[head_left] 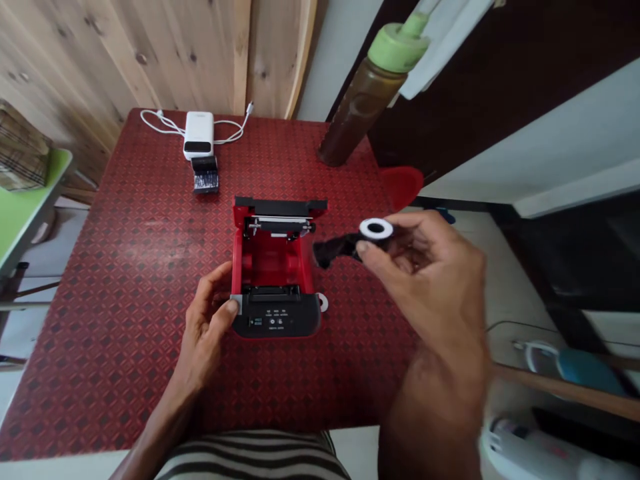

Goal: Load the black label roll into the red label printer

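A small red and black printer [277, 320] sits on the table with its lid [280, 208] raised and its red roll bay showing. My left hand [207, 320] grips the printer's left side, thumb on the grey front corner and fingers along the side wall. Above the table, right of the printer, my right hand [430, 267] pinches a small roll [377, 230] with a white ring-shaped end and a dark hole. A loose black strip [335, 250] trails left from it towards the printer. Against the printer's right side shows part of a white ring [323, 303].
A white power bank [199, 133] with a white cable lies at the back left, a small black roll or strip [205, 177] before it. A tall brown bottle [363, 100] with a green cap stands back right. A red stool [403, 187] is beyond the table [150, 253].
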Available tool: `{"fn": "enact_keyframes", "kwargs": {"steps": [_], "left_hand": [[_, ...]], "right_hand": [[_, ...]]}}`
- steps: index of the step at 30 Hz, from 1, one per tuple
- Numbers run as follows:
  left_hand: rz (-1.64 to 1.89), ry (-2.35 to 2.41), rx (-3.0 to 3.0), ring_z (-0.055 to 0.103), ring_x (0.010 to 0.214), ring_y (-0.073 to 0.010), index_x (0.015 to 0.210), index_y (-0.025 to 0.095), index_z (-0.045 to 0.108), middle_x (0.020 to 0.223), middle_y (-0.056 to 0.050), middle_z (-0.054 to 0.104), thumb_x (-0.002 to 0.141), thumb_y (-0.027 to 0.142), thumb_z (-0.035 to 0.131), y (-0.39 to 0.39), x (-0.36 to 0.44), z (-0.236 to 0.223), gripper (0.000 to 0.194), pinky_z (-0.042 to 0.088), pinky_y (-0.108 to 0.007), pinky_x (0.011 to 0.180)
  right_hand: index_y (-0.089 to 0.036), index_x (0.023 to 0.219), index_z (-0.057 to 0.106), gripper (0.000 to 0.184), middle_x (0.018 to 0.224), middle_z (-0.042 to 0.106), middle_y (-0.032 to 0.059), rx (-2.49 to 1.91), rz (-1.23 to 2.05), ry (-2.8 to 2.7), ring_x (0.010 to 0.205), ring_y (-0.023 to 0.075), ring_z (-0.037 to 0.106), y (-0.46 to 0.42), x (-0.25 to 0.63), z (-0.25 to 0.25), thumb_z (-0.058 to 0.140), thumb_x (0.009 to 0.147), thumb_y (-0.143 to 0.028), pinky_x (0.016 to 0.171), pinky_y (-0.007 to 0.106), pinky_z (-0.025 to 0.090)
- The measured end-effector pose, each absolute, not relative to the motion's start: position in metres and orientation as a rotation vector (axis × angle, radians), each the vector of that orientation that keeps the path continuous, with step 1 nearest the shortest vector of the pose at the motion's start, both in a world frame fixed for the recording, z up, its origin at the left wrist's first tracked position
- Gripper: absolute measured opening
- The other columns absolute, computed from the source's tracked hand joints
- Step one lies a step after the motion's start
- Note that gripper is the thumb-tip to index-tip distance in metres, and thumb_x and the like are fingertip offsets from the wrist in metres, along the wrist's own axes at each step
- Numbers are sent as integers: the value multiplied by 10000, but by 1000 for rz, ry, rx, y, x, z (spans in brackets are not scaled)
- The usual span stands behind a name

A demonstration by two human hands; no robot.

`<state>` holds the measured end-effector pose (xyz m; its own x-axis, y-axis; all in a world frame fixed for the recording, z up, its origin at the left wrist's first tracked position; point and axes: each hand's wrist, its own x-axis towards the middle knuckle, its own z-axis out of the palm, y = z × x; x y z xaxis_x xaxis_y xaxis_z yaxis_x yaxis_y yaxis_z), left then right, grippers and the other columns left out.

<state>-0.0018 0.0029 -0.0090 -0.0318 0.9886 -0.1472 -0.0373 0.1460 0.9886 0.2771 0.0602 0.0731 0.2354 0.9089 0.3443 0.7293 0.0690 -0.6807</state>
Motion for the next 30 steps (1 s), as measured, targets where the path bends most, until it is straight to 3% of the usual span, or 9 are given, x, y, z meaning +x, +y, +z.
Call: {"fn": "enact_keyframes", "kwargs": {"steps": [4,9,14,18,23,27,30], "left_hand": [[1178,1276,1093,682,1417,-358,1550,277,686,1579,-104,711,1034,526,719,4,-2,-14,574,628,-454,1018],[1183,1278,1104,740,1331,-334,1530,262,688,1509,-104,756,1038,527,716,6,-1,-12,559,607,-492,1108],[1179,1246,1087,720,1379,-336,1518,280,691,1527,-84,747,1053,511,699,5,-1,-9,519,572,-499,1179],[1182,1248,1099,685,1438,-336,1515,287,696,1543,-72,737,1066,483,685,5,0,-8,491,536,-498,1232],[1182,1253,1104,698,1417,-338,1513,280,698,1536,-80,741,1064,484,686,5,0,-7,492,545,-496,1213],[1180,1253,1089,690,1431,-331,1522,281,692,1534,-76,744,1063,490,695,5,-1,-9,504,538,-482,1215],[1187,1259,1089,677,1451,-330,1536,278,685,1543,-75,741,1060,490,699,5,-2,-11,522,527,-478,1225]], "right_hand": [[-272,987,613,277,821,703,-25,-1705,117,-1105,656,177,627,89,287,16,800,808,-373,645,346,526],[-277,1069,593,298,904,763,11,-1728,420,-1329,720,210,707,86,265,-26,762,880,-434,728,380,579],[-261,1041,641,234,1008,817,55,-1671,644,-1526,856,234,770,69,256,-27,751,890,-402,799,384,603],[-235,1140,687,263,1135,831,91,-1645,739,-1597,969,249,781,70,262,-21,731,898,-330,867,416,617],[-214,1369,679,461,1171,819,107,-1625,816,-1600,887,238,787,58,277,-12,724,917,-292,820,425,644],[-216,1277,719,311,1022,790,69,-1694,775,-1546,857,231,782,22,292,-5,667,978,-286,796,404,647],[-239,1236,723,300,1083,792,67,-1725,807,-1567,819,213,757,-10,290,-6,714,937,-257,808,412,656]]}}
